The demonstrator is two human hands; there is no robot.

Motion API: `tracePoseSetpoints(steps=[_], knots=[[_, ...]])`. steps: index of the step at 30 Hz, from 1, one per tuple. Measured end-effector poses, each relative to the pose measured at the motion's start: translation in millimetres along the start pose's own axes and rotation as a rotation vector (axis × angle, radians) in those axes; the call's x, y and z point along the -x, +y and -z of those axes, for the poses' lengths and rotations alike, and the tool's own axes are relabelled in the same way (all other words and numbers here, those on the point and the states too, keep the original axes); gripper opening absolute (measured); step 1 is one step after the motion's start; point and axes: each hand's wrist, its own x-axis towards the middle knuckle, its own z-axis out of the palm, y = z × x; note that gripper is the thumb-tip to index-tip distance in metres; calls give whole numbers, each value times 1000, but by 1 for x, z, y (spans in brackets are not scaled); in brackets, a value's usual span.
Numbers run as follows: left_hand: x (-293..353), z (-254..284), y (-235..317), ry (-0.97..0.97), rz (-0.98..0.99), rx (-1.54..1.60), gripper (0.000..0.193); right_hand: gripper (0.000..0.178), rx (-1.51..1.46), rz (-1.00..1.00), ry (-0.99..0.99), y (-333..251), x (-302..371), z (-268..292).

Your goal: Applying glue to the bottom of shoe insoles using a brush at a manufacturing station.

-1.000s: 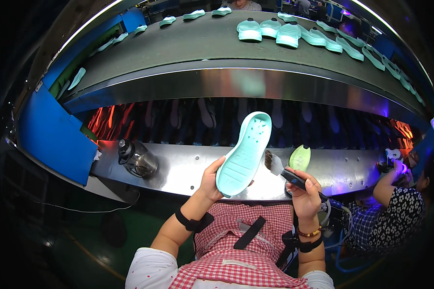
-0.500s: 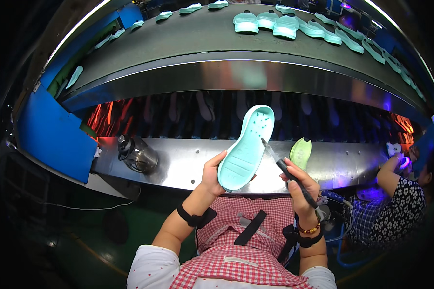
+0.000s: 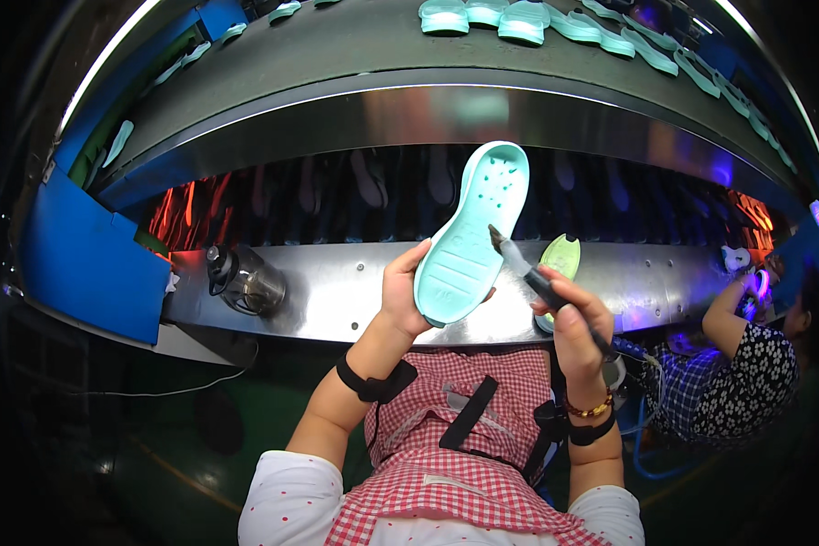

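- My left hand is clamped on a turquoise shoe sole, thumb along its left edge, fingers mostly hidden underneath.
- The sole is held up, apart from the metal desk, its hollow inner face toward the camera and its dotted end pointing away from me.
- My right hand is closed around the dark handle of a brush, angled up and to the left.
- What has changed: a second ago the bristles were just right of the sole; half a second ago they were near its right edge; now they are over the middle of the inner face, just below the dots.
- I judge from this that the brush is in use on the inner face; whether the bristles press on it, I cannot tell.
- A pale green sole lies on the desk, just beyond my right hand.
- A dark jug stands at the desk's left.
- Beyond, a wide belt carries more turquoise soles.
- At far right, a co-worker's hand is under violet light; I cannot make out its grip.
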Motion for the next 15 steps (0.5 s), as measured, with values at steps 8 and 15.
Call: tracePoseSetpoints(steps=[8,15], knots=[[-4,5,0,23,8,26,48,29,-643,-342,200,11,-12,13],[8,9,14,-21,-24,86,50,29,-647,-358,297,11,-16,22]])
